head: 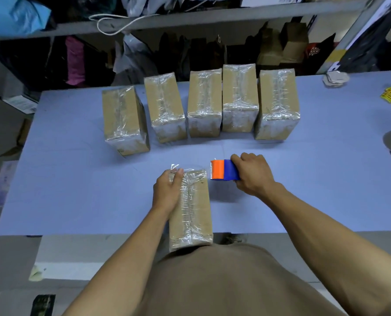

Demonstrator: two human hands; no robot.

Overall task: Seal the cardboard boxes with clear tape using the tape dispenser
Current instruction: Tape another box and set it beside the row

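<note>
So the box (191, 208) being worked on sits at the near edge of the worktop (76, 179), one end hanging over toward the person's body, probably so it's braced and close to reach. The left hand (167, 192) lies along its left side, fingers wrapped over the far top corner, looks like it's pressing down the loose tape end that sticks up there. The right hand (252, 174) grips the dispenser (225, 170), held just beside the box's far right corner, apart from it, so I'd guess the strip is already cut. Five wrapped boxes (201, 106) stand in a row toward the far edge, out of the way of the work.
</note>
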